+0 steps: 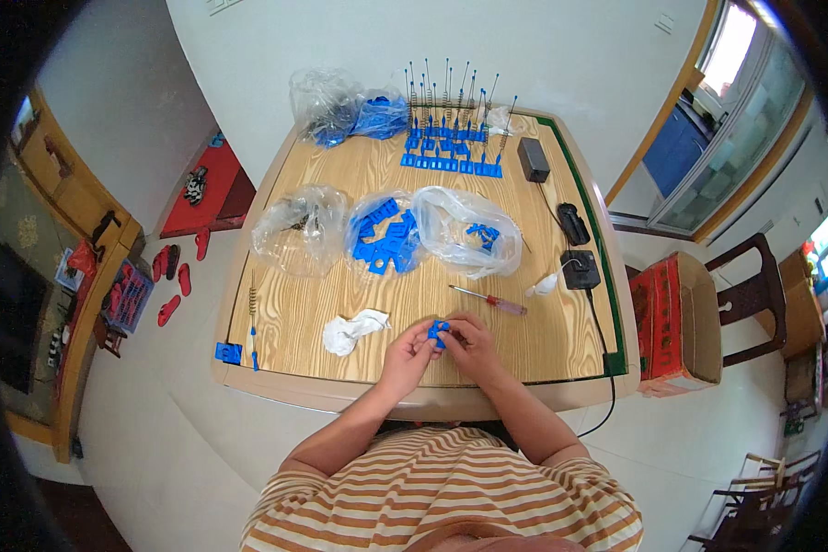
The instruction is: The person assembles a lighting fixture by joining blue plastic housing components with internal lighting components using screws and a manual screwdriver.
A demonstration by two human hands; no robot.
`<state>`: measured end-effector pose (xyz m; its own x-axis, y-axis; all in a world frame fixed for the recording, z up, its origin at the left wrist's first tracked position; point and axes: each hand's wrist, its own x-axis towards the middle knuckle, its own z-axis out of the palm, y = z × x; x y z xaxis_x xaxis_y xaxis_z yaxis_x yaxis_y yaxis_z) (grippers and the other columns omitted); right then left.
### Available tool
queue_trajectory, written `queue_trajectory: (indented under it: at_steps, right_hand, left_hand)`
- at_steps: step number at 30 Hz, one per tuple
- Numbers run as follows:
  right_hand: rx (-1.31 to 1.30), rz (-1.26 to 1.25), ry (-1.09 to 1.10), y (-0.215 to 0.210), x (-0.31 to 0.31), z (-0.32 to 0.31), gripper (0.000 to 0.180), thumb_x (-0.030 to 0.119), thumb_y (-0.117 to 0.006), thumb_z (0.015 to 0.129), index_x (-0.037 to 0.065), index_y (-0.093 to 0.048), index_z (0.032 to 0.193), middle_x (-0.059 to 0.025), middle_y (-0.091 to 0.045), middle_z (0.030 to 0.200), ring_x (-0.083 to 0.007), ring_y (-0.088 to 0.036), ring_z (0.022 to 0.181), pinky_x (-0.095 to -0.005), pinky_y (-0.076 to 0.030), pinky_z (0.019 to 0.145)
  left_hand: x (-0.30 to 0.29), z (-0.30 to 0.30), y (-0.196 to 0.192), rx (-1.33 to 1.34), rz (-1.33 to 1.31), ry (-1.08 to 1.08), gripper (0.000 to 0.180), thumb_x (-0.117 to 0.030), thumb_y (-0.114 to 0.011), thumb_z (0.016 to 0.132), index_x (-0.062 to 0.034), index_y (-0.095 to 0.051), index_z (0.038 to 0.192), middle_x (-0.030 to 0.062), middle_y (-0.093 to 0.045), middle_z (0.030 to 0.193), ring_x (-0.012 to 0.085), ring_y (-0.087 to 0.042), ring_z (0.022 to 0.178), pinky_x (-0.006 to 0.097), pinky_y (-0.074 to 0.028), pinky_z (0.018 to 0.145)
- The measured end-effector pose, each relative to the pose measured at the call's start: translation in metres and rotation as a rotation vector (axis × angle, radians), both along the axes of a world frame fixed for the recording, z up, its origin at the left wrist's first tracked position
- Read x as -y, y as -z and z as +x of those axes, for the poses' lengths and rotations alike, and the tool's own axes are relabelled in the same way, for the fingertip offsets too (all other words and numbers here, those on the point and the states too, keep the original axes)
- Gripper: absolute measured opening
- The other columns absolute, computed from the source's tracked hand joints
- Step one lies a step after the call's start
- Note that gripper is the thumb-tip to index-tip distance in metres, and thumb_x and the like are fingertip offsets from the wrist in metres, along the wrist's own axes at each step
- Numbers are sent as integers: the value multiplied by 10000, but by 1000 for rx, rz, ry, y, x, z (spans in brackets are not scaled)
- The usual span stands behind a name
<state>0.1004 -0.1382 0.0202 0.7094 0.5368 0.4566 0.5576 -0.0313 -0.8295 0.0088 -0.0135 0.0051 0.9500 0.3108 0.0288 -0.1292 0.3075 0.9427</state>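
Observation:
Near the table's front edge, my left hand (409, 350) and my right hand (469, 346) meet around a small blue plastic part (439, 333). Fingers of both hands are closed on it, and they cover some of its shape. A crumpled white tissue (354, 331) lies left of my left hand. Beyond my right hand rests a screwdriver (489, 300) with a reddish clear handle. At the front left are a blue plastic piece (229, 353) and a thin rod with a spring (253, 304) and blue ends.
Clear bags hold springs (296, 225), blue plates (384, 241) and small blue parts (481, 237). Farther back stand several upright spring rods (451, 110) in blue bases. Along the right lie a dark block (533, 160), a black device (573, 224) and a corded black box (580, 270).

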Motion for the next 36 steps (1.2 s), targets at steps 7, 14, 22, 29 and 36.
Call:
queue_trajectory:
  at_steps: [7, 14, 22, 29, 36]
  right_hand:
    - [25, -1, -14, 2, 0, 1, 134, 24, -650, 786, -4, -619, 914, -104, -589, 913, -175, -593, 753, -264, -485, 622]
    - [-28, -20, -11, -1, 1, -1, 168, 71, -672, 787, 6, -623, 934, -117, -584, 950, -225, -606, 804, -303, -505, 666]
    - [51, -2, 19, -5, 0, -1, 157, 64, -674, 769, 14, -623, 908, -117, -577, 916, -230, -596, 799, -303, -497, 655]
    - [35, -7, -22, -1, 0, 2, 166, 64, -669, 773, 12, -617, 921, -121, -577, 898, -237, -592, 768, -310, -484, 624]
    - [-17, -13, -39, -3, 1, 1, 163, 55, -659, 778, 5, -614, 926, -129, -573, 916, -249, -597, 778, -317, -492, 648]
  left_hand:
    - [-1, -1, 1, 6, 19, 9, 373, -15, -493, 919, -21, -426, 1286, 78, -614, 1058, 117, -604, 900, 248, -506, 763]
    - [-1, -1, 0, 1, 29, 5, 369, -13, -487, 922, -21, -429, 1286, 73, -616, 1038, 116, -602, 898, 248, -506, 761]
    - [0, -1, 2, 12, 6, 1, 359, -14, -483, 924, -19, -439, 1281, 70, -616, 1023, 112, -597, 881, 243, -504, 757]
    - [0, -1, 0, 17, 12, 8, 360, -18, -486, 924, -18, -436, 1281, 73, -616, 1032, 113, -602, 885, 246, -507, 764]
    - [1, -1, -4, 7, 30, 10, 361, -24, -480, 929, -19, -429, 1286, 75, -614, 1043, 116, -606, 897, 255, -512, 774]
